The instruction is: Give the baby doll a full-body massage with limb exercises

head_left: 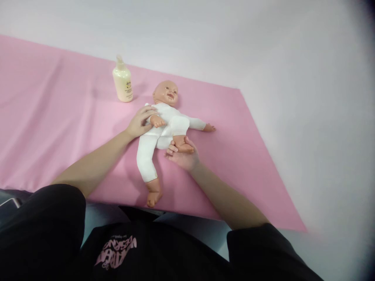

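A baby doll [168, 113] with a white cloth body lies on its back on a pink-covered table [228, 168], its head toward the far edge. My left hand [142, 121] is wrapped round the doll's arm and side, near its small hand. Under the raised leg, my right hand [184, 156] cups the doll's foot with curled fingers. The doll's other leg stretches toward the near edge, and its other arm reaches out to the right. Part of each hand's grip is hidden by the doll.
A pale yellow pump bottle [123, 84] stands upright beyond my left hand, left of the doll's head. The pink cover is creased on the left. At the lower left, a dark object with a light edge [14, 203] shows partly. A white wall rises behind the table.
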The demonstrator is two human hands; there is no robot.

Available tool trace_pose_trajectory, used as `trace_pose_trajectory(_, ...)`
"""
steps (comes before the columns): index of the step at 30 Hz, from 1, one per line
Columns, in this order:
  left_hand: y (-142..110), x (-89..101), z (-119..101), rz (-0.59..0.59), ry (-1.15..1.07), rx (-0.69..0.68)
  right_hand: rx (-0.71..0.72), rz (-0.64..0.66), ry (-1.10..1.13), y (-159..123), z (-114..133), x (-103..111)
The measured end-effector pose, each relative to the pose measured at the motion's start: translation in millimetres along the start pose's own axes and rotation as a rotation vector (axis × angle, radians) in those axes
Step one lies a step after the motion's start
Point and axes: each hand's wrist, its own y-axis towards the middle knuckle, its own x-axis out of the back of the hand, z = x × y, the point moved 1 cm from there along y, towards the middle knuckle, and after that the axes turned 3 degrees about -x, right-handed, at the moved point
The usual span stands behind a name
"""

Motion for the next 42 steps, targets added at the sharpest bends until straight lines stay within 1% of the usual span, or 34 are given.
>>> trace_pose_trajectory(2, -1.2, -0.6, 2.9, 0.015, 0.059, -0.036, -0.010, -0.044, -0.006, -0.7, -0.6, -1.6)
trace_pose_trajectory(4, -2.3, -0.7, 4.9, 0.022, 0.082, -0.051, -0.011, -0.061, -0.009, -1.4, -0.9, -2.1)
trace_pose_trajectory(11, -3.2, -1.5, 10.8, 0.052, 0.083, -0.074, -0.002, -0.068, -0.027, -1.9, -0.4, -0.7)
trace_pose_trajectory(18, -1.4, -2.9, 9.7, 0.068, 0.079, -0.079, -0.005, -0.034, -0.039, -0.4, -0.2, 4.9)
trace_pose_trajectory(21, -1.4, -2.9, 6.9, 0.039, 0.026, -0.064, 0.008, 0.017, -0.061, 0.9, -0.2, 8.5)
trace_pose_trajectory(23, -2.4, -4.1, 7.7, -0.028, -0.044, -0.017, 0.013, 0.094, -0.092, 1.0, -1.0, 9.2)
trace_pose_trajectory(24, -3.2, -5.0, 9.6, -0.086, -0.096, 0.031, 0.008, 0.151, -0.112, 0.5, -2.0, 8.9)
trace_pose_trajectory(25, -3.9, -6.0, 12.5, -0.162, -0.160, 0.095, -0.002, 0.220, -0.132, -0.4, -3.3, 8.3)
trace_pose_trajectory(27, -5.1, -7.6, 20.4, -0.359, -0.315, 0.247, -0.051, 0.384, -0.171, -3.7, -6.7, 7.0)
trace_pose_trajectory(29, -4.9, -7.5, 28.2, -0.574, -0.485, 0.399, -0.180, 0.565, -0.216, -8.0, -10.5, 6.5)
trace_pose_trajectory(32, -0.5, -3.0, 33.3, -0.855, -0.708, 0.614, -0.497, 0.822, -0.361, -13.3, -15.2, 8.5)
trace_pose_trajectory(33, 1.8, -0.6, 32.5, -0.932, -0.771, 0.687, -0.572, 0.872, -0.420, -13.9, -15.9, 9.7)
trace_pose_trajectory(34, 4.2, 1.9, 30.5, -0.997, -0.830, 0.757, -0.618, 0.899, -0.475, -13.7, -16.3, 10.8)
trace_pose_trajectory(35, 6.5, 4.4, 27.7, -1.044, -0.887, 0.817, -0.640, 0.912, -0.520, -13.0, -16.6, 11.7)
trace_pose_trajectory(37, 10.2, 8.5, 21.0, -1.089, -0.979, 0.892, -0.642, 0.906, -0.573, -10.9, -17.2, 12.3)
trace_pose_trajectory(40, 11.1, 11.0, 15.3, -1.084, -1.030, 0.900, -0.643, 0.904, -0.612, -8.8, -18.1, 10.4)
trace_pose_trajectory(42, 8.5, 10.4, 18.5, -1.072, -1.020, 0.886, -0.637, 0.906, -0.620, -8.2, -17.6, 8.2)
